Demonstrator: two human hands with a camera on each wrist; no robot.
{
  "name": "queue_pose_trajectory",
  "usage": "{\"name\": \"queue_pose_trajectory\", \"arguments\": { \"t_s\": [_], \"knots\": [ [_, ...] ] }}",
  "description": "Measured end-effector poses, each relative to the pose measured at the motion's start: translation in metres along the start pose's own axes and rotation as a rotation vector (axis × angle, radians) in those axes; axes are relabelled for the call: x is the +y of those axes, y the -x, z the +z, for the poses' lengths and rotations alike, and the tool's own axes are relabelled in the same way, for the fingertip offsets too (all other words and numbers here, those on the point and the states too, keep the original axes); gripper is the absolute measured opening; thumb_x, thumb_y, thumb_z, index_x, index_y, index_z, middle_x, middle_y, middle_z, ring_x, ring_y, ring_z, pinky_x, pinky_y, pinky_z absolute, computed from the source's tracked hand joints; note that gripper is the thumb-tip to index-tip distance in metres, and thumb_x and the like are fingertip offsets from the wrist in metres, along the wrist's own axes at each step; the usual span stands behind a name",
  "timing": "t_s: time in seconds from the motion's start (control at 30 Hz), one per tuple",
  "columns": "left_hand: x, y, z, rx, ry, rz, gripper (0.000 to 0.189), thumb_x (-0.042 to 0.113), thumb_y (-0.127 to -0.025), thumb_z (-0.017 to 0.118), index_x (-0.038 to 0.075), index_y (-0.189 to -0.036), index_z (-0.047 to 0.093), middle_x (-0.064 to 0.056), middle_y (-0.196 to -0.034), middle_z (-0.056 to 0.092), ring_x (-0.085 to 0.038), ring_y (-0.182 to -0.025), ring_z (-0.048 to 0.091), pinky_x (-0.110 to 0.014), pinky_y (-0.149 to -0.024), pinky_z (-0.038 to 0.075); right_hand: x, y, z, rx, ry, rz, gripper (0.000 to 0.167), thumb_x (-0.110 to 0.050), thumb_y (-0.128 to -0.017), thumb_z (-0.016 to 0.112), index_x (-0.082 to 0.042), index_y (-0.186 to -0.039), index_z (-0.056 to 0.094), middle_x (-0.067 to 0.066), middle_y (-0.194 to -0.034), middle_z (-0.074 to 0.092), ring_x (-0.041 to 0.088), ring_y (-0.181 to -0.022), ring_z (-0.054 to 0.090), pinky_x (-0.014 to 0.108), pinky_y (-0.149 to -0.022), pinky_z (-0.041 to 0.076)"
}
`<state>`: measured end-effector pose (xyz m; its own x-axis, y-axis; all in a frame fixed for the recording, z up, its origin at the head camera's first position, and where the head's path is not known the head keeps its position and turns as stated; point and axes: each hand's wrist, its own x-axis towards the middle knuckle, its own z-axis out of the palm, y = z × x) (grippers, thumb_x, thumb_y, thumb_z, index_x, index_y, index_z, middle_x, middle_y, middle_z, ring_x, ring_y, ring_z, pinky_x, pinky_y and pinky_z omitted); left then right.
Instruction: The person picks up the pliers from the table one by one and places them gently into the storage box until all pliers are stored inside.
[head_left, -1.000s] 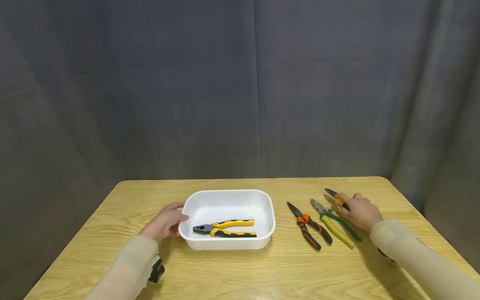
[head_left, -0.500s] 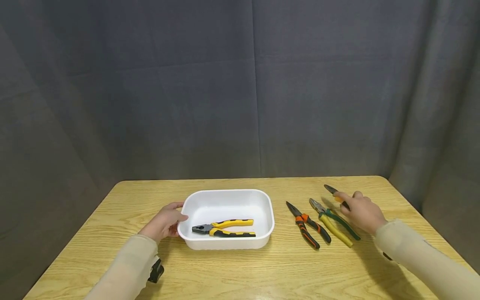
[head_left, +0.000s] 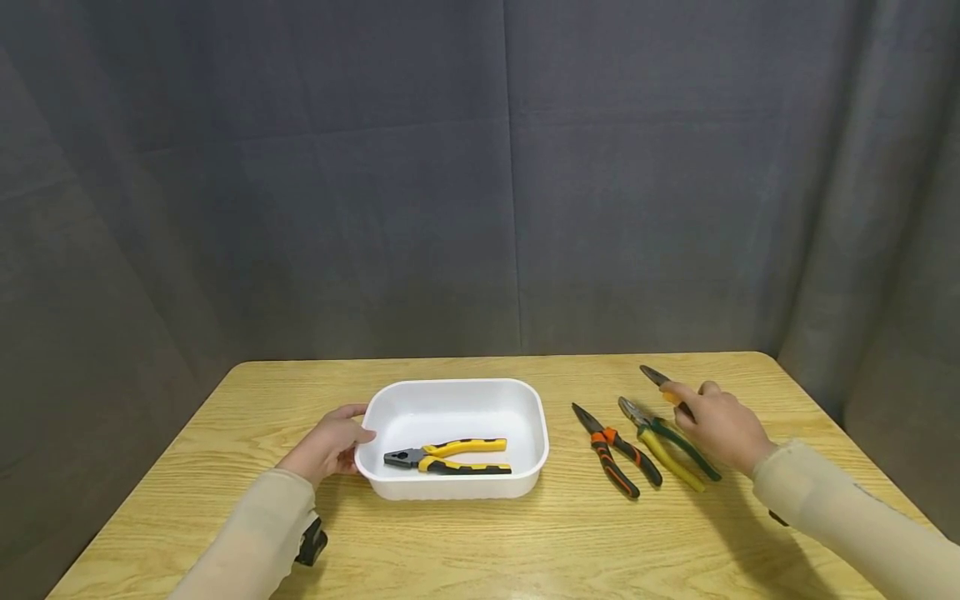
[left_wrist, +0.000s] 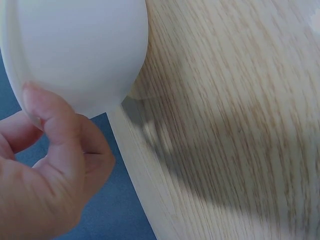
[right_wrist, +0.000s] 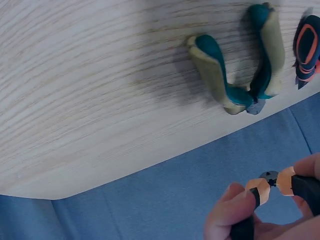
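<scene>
One pair of long-nosed pliers (head_left: 655, 376) is gripped between the thumb and fingers of the right hand (head_left: 722, 427), its dark nose pointing out past the fingertips. Just beside those fingers lie the green-and-yellow pliers (head_left: 647, 427), with the orange-and-black pliers (head_left: 603, 436) farther to their left, both on the wooden table (head_left: 555, 550). Left-hand fingers (left_wrist: 55, 112) pinch the left end of a white tray (head_left: 453, 490), where yellow-and-black pliers (head_left: 427, 461) lie just right of the thumb.
</scene>
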<state>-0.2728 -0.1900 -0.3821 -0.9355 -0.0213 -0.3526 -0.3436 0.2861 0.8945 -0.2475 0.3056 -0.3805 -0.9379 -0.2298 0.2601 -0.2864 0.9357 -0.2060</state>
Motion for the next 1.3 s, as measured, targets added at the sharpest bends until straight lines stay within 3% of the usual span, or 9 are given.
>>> {"name": "queue_pose_trajectory", "arguments": {
  "t_s": [0.93,1.3],
  "knots": [
    [0.0,0.001,0.001,0.007,-0.019,-0.022,0.053,-0.004,-0.094,0.051,-0.001,-0.144,0.034,-0.021,-0.096,0.055,-0.015,-0.053,0.049,-0.02,-0.046,0.044,-0.036,0.002,-0.019,0.032,0.038,-0.074,0.032,-0.015,-0.098,0.054,-0.012,-0.13,0.055,0.008,-0.076,0.043,0.018,-0.055,0.035,0.028,-0.042,0.029],
    [0.0,0.0,0.0,0.008,-0.013,-0.016,0.053,-0.003,-0.094,0.052,-0.001,-0.144,0.034,-0.018,-0.089,0.056,-0.013,-0.051,0.049,-0.019,-0.045,0.044,-0.051,0.002,-0.026,0.049,0.064,-0.128,0.033,-0.015,-0.097,0.057,-0.015,-0.13,0.053,0.007,-0.077,0.044,0.017,-0.057,0.036,0.027,-0.043,0.03]
  ]
}}
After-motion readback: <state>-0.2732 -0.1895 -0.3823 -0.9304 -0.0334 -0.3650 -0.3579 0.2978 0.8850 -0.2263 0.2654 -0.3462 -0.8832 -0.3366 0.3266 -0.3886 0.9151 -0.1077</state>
